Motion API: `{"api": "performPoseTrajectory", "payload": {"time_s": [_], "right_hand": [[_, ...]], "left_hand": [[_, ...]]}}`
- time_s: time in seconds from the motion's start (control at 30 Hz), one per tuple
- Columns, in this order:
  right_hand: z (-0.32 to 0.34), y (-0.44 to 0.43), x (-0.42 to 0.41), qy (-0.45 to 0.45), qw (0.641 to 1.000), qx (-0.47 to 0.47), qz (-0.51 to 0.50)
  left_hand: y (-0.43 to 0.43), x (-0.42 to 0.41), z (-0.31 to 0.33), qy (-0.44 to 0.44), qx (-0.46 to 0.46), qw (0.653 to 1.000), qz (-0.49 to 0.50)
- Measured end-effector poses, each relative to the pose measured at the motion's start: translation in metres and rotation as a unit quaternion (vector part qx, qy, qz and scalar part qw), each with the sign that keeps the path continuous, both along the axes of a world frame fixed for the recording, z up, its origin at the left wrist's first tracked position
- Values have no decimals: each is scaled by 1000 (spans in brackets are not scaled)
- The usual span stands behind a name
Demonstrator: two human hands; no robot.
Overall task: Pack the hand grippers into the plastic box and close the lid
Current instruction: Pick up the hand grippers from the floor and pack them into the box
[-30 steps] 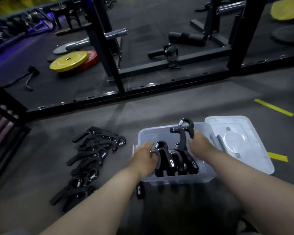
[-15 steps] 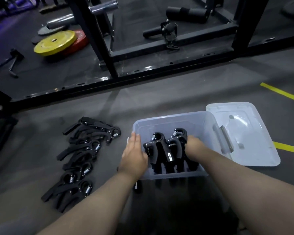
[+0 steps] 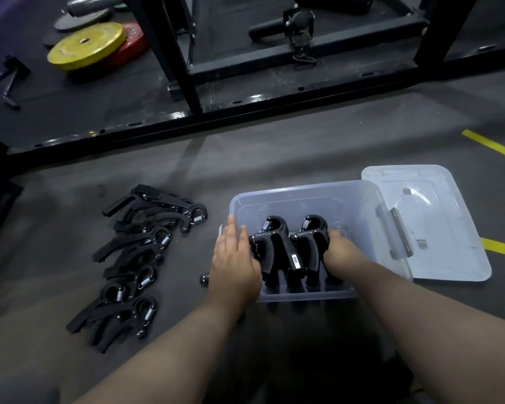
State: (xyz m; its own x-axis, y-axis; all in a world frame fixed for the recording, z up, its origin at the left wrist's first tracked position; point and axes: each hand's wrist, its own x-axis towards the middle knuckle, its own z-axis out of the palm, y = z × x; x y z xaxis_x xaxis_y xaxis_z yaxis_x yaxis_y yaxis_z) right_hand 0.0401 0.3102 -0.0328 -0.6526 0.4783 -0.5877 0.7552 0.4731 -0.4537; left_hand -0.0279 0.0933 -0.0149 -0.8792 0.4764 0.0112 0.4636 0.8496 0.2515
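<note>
- A translucent plastic box (image 3: 303,192), smooth and rectangular, sits open on the gym floor (image 3: 274,158) for loading.
- Its lid (image 3: 438,228) lies flat just right of it, keeping the opening free.
- Black hand grippers (image 3: 134,258), curved handles with steel springs, wait in a row to the left.
- Packed grippers (image 3: 286,249) stand upright inside the box, likely to save room.
- The left hand (image 3: 233,263), fingers straight, steadies them; the right hand (image 3: 341,252) has its fingers hidden, grip unclear.
</note>
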Motion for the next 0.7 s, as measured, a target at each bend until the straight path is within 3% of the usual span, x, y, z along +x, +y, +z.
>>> {"api": "performPoseTrajectory", "payload": {"time_s": [0.17, 0.27, 0.33, 0.57, 0.7], "right_hand": [[4, -9, -3, -22, 999, 30, -21], [13, -14, -10, 50, 990, 132, -1], [19, -20, -20, 97, 984, 150, 1], [36, -83, -58, 252, 959, 83, 98], [42, -136, -70, 304, 937, 43, 167]], "left_hand": [[0, 1, 1, -2, 27, 1000, -10], [-1, 1, 0, -7, 50, 999, 1], [-2, 0, -1, -15, 67, 998, 7], [-6, -5, 1, -78, 199, 976, 39], [-26, -14, -2, -117, 265, 939, 184]]}}
